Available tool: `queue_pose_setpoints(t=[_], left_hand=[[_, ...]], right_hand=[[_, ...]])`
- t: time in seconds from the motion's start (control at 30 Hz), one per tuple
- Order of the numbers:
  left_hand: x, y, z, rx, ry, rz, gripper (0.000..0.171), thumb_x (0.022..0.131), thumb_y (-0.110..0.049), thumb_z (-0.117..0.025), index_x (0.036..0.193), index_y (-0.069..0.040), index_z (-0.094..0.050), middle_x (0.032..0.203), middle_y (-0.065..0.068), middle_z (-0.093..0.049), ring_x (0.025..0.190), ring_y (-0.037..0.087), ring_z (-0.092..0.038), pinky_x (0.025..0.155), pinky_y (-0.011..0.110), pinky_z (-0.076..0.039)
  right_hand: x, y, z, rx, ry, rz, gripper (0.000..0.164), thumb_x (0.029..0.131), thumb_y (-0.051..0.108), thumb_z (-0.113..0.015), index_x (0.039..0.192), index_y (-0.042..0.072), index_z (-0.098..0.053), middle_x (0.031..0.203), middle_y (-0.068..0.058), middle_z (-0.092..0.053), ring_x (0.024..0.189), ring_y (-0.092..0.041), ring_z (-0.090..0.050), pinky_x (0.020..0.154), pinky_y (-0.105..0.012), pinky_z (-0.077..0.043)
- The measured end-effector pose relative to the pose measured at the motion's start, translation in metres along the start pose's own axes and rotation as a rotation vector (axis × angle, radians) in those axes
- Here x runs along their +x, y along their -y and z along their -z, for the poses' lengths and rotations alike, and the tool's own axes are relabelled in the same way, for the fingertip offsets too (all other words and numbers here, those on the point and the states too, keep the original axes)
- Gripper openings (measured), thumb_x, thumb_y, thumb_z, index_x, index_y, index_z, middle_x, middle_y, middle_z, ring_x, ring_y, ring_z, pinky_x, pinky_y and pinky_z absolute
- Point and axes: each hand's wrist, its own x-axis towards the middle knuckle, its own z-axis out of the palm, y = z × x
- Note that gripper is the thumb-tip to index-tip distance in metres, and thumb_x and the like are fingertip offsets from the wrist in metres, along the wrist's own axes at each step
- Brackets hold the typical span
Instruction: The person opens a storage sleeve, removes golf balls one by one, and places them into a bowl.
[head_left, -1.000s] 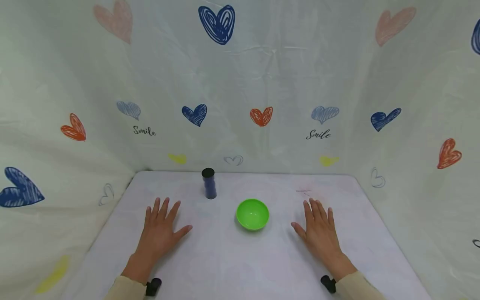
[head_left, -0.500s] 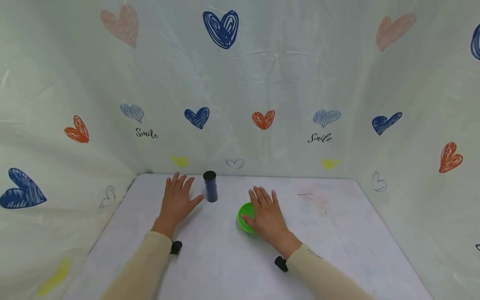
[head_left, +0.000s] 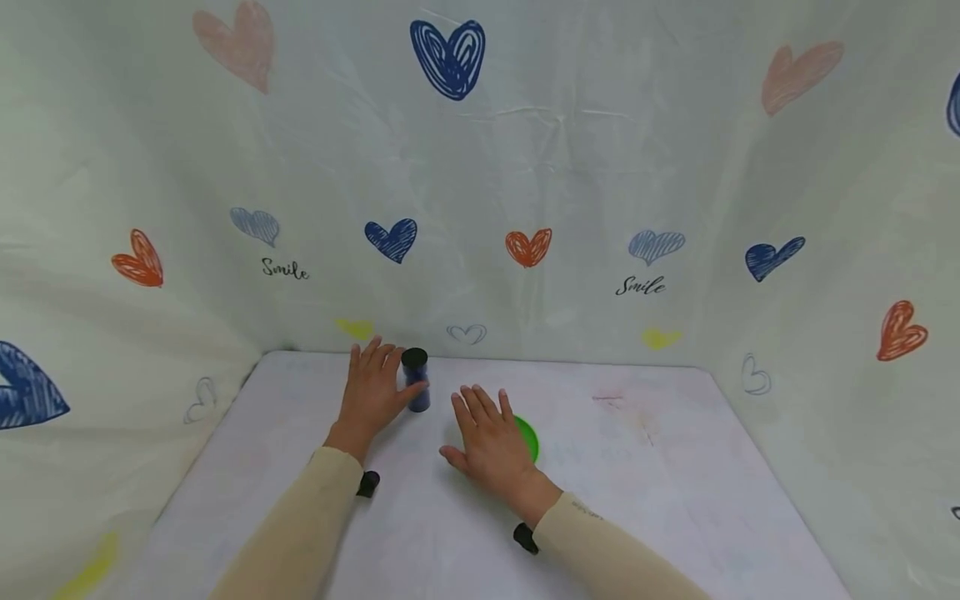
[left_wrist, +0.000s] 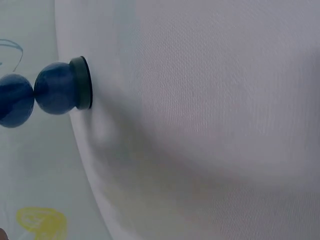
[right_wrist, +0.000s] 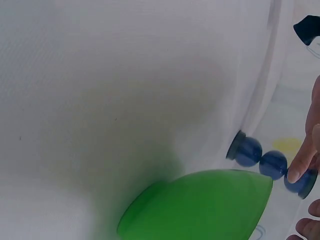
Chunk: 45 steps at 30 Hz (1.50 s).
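Observation:
In the head view a dark blue holder (head_left: 416, 373) with a black top stands upright near the table's back edge. The wrist views show it as stacked blue balls (left_wrist: 55, 89) between black discs. My left hand (head_left: 370, 402) is at its left side, the thumb lying across its front and the fingers extended past its upper left. The thumb (right_wrist: 300, 165) overlaps the uppermost ball in the right wrist view. My right hand (head_left: 491, 450) is spread flat over the left part of a green bowl (head_left: 529, 437), hiding most of it. The bowl's side (right_wrist: 200, 205) fills the right wrist view's bottom.
The white table (head_left: 660, 500) meets a pale curtain (head_left: 570, 167) printed with hearts at its back and sides. Faint reddish marks (head_left: 609, 400) lie on the table at the back right. Black wrist cameras (head_left: 525, 538) sit under both cuffs.
Both hands have moved forward and inward from the table's sides. The left has reached the blue ball-shaped holder; the right has swung left across the bowl. The holder and bowl remain in place.

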Motion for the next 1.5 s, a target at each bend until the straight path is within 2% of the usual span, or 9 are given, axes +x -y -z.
queue_pose_setpoints(t=[0.17,0.3,0.6,0.8,1.0,1.17,1.33,1.5], left_hand=[[0.001,-0.006,-0.005,-0.044,-0.049,-0.021,0.072,0.094,-0.051,-0.077,0.14,0.001,-0.055,0.144,0.021,-0.059,0.153,0.04,-0.037,0.127,0.067,-0.018],[0.0,-0.009,-0.006,-0.031,-0.066,-0.05,0.067,0.095,-0.048,-0.077,0.137,0.0,-0.057,0.141,0.021,-0.062,0.151,0.037,-0.039,0.126,0.067,-0.02],[-0.012,-0.013,0.005,0.021,-0.071,-0.126,0.063,0.092,-0.045,-0.082,0.133,-0.001,-0.062,0.135,0.018,-0.067,0.147,0.036,-0.042,0.125,0.066,-0.019],[-0.031,-0.019,0.018,0.032,-0.08,-0.214,0.059,0.09,-0.046,-0.084,0.126,-0.003,-0.065,0.128,0.015,-0.071,0.144,0.037,-0.049,0.124,0.068,-0.024],[-0.053,-0.027,0.024,0.052,-0.139,-0.307,0.057,0.083,-0.044,-0.089,0.12,-0.006,-0.068,0.119,0.012,-0.075,0.136,0.037,-0.056,0.119,0.071,-0.031],[-0.072,-0.038,0.033,0.075,-0.095,-0.352,0.061,0.081,-0.047,-0.09,0.123,-0.007,-0.069,0.12,0.009,-0.075,0.137,0.035,-0.055,0.119,0.072,-0.03],[-0.087,-0.049,0.042,0.073,-0.055,-0.409,0.062,0.079,-0.045,-0.092,0.124,-0.008,-0.07,0.121,0.007,-0.074,0.139,0.034,-0.054,0.119,0.073,-0.029],[-0.1,-0.059,0.052,0.088,-0.03,-0.466,0.061,0.078,-0.044,-0.093,0.123,-0.01,-0.071,0.119,0.005,-0.075,0.139,0.032,-0.055,0.12,0.073,-0.029]], right_hand=[[-0.001,0.005,-0.004,-0.015,-0.029,0.018,0.079,0.103,0.059,-0.06,0.16,0.008,-0.042,0.165,-0.013,-0.045,0.155,-0.03,-0.04,0.125,-0.06,-0.031],[-0.002,0.008,-0.005,-0.031,-0.059,0.039,0.078,0.102,0.059,-0.06,0.159,0.007,-0.044,0.164,-0.013,-0.046,0.154,-0.03,-0.042,0.125,-0.059,-0.032],[0.002,0.012,-0.002,-0.037,-0.06,0.041,0.076,0.105,0.058,-0.057,0.161,0.009,-0.041,0.166,-0.01,-0.044,0.156,-0.027,-0.038,0.128,-0.056,-0.028],[0.001,0.015,0.001,-0.019,-0.086,0.044,0.075,0.104,0.055,-0.061,0.16,0.009,-0.042,0.165,-0.01,-0.045,0.155,-0.026,-0.039,0.128,-0.055,-0.028],[-0.001,0.016,0.006,0.018,-0.222,0.088,0.065,0.104,0.046,-0.065,0.153,0.006,-0.05,0.153,-0.01,-0.056,0.145,-0.027,-0.05,0.125,-0.052,-0.035],[-0.006,0.019,0.01,0.032,-0.314,0.118,0.054,0.103,0.043,-0.067,0.143,0.007,-0.059,0.137,-0.006,-0.064,0.129,-0.024,-0.058,0.117,-0.047,-0.045],[-0.016,0.022,0.015,0.082,-0.348,0.127,0.051,0.102,0.045,-0.069,0.136,0.008,-0.063,0.128,-0.005,-0.066,0.12,-0.025,-0.059,0.104,-0.042,-0.048],[-0.03,0.022,0.019,0.097,-0.353,0.132,0.053,0.098,0.05,-0.071,0.132,0.01,-0.065,0.122,-0.003,-0.067,0.115,-0.025,-0.058,0.096,-0.041,-0.047]])
